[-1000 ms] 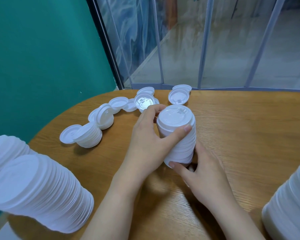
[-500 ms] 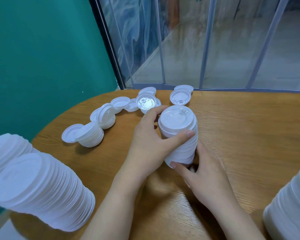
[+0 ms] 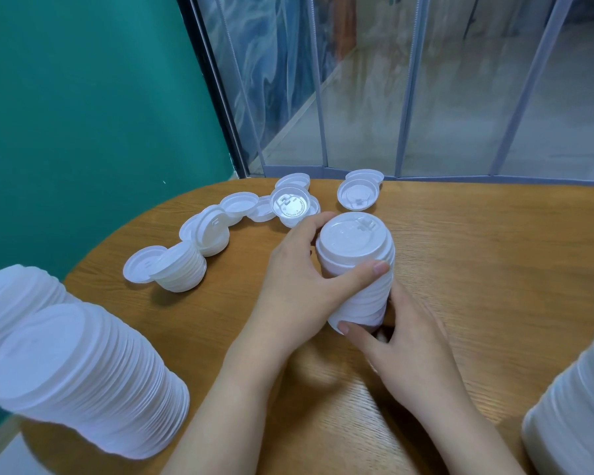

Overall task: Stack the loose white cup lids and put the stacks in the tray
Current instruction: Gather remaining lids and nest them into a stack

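Observation:
A tall stack of white cup lids [image 3: 355,248] stands in the middle of the wooden table [image 3: 477,269]. My left hand [image 3: 295,282] grips its upper part, thumb across the front. My right hand [image 3: 408,337] holds its base from the right, thumb under the bottom edge. Loose white lids [image 3: 290,205] lie scattered behind it, with a short tilted stack [image 3: 182,272] to the left. No tray is in view.
Two large lid stacks [image 3: 83,382] lie at the near left, and another [image 3: 576,406] fills the lower right corner. A green wall [image 3: 83,114] stands on the left. Glass panels [image 3: 391,80] rise behind the table's far edge.
Both hands keep their hold on the stack. The view has shifted slightly; nothing else has visibly moved.

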`<action>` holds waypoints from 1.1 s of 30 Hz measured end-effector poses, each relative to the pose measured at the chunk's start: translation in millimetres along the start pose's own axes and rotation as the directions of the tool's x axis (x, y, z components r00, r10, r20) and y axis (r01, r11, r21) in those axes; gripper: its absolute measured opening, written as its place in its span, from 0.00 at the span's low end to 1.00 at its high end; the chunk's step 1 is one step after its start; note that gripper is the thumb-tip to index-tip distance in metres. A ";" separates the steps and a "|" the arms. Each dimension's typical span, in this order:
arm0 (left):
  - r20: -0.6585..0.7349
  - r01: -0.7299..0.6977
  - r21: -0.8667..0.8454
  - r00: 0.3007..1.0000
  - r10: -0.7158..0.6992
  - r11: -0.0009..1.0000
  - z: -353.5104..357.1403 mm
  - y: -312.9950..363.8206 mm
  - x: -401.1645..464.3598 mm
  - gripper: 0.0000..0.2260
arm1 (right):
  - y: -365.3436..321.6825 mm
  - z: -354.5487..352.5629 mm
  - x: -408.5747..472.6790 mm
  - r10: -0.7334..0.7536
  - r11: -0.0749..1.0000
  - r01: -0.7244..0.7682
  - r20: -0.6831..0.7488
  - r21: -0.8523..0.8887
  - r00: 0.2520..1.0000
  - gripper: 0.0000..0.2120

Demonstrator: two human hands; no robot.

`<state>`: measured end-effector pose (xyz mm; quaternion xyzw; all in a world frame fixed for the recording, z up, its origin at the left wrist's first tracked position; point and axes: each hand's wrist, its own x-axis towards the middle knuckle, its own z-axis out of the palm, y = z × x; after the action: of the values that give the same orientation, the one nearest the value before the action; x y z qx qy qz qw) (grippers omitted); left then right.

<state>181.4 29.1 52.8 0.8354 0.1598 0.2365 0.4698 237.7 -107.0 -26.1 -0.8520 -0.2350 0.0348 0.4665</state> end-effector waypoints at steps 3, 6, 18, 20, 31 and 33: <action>0.006 -0.004 -0.008 1.000 0.004 1.000 -0.6 -0.9 0.1 0.28 | 0.3 -0.1 -0.3 0.010 1.000 -0.010 -0.002 0.002 1.000 0.24; 0.026 0.004 -0.004 1.000 -0.004 1.000 -3.0 -4.7 0.3 0.30 | -0.3 -0.4 -1.6 0.018 1.000 -0.018 -0.013 0.013 1.000 0.22; -0.251 0.109 0.076 0.964 -0.087 0.991 -3.5 -75.8 38.0 0.17 | -0.1 -1.0 -4.5 0.014 1.000 -0.013 -0.053 0.010 0.999 0.21; -0.271 0.090 0.179 0.962 -0.039 0.980 0.0 -94.6 61.8 0.17 | 1.2 -0.7 -4.5 0.012 1.000 -0.011 -0.044 0.016 0.999 0.23; -0.172 0.105 0.623 0.985 0.005 0.775 3.5 -125.5 140.5 0.14 | 9.2 2.1 -1.7 -0.005 0.999 0.006 -0.035 0.035 0.999 0.29; -0.165 0.101 0.667 0.986 0.015 0.739 2.8 -125.9 138.8 0.14 | 9.5 3.0 -1.2 -0.008 1.000 0.009 -0.030 0.023 1.000 0.28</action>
<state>293.5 158.9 -22.8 0.9229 0.2905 0.2178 0.1278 239.2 -109.5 -35.6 -0.8460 -0.2312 0.0230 0.4799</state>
